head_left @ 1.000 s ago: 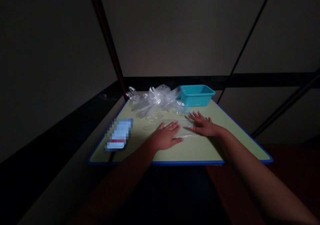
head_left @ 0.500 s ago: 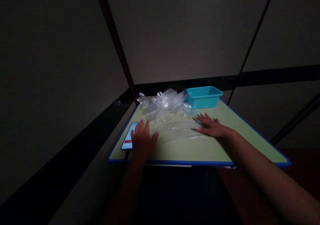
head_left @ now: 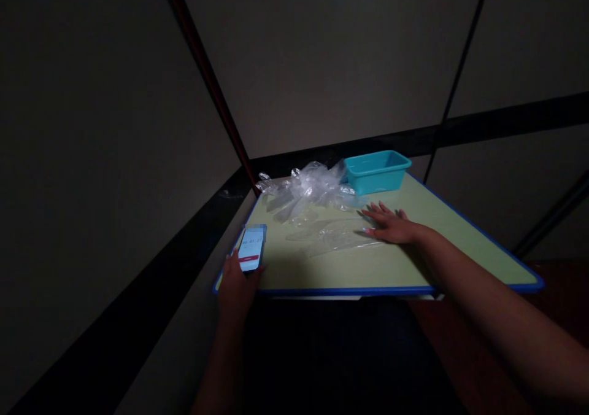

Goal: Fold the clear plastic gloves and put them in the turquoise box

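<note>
My left hand (head_left: 237,286) is at the near left corner of the table, fingers and thumb on either side of a smartphone (head_left: 251,250) with a lit screen and a red bar. My right hand (head_left: 389,224) lies with its fingers spread on the right end of a flat, clear plastic piece (head_left: 331,238) that looks like a disposable glove. Beyond it is a crumpled heap of clear plastic gloves (head_left: 308,188); single ones cannot be told apart.
A turquoise plastic basket (head_left: 377,178) stands at the back of the table, right of the heap. The pale yellow-green tabletop (head_left: 359,274) has a blue edge. Dark-framed wall panels (head_left: 331,65) rise behind and to the left.
My left hand has moved left and nearer, from beside the flat plastic to the phone, and closed around its near end. My right hand stays on the plastic. The view has shifted slightly.
</note>
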Available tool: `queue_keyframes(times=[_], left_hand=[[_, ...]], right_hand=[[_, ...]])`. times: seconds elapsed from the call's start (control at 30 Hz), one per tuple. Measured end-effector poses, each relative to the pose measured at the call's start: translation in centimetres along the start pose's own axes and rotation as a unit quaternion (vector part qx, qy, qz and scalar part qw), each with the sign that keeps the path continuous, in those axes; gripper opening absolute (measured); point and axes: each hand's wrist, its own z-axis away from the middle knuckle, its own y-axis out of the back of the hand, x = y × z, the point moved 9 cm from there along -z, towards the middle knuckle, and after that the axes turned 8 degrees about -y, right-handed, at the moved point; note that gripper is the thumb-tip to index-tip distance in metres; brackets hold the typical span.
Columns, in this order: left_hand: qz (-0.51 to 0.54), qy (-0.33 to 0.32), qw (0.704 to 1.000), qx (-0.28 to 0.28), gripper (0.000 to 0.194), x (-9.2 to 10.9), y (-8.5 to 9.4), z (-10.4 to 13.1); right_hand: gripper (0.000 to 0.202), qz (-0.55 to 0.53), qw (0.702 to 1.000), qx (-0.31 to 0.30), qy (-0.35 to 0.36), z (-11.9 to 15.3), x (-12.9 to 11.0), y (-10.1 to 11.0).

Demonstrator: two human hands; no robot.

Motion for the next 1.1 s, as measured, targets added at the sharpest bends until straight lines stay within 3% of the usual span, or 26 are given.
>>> queue_keyframes(times=[0.37,0.7,1.1], left_hand=[[-0.003,-0.038,0.999,-0.032,0.079,-2.7,0.5,-1.3],[0.006,-0.102,0.994,-0.043,0.077,-2.7,0.4,-2.4],[-0.024,-0.107,0.991,-0.082,0.076,-2.3,-2.1,-6.6]], right_hand=[[0.084,-0.007,1.000,-0.019,-0.005,0.6,-0.7,0.3],[0.083,-0.003,1.000,-0.019,0.003,0.4,-0.6,0.1],[0.083,-0.016,1.000,-0.016,0.015,0.1,-0.6,-0.2]])
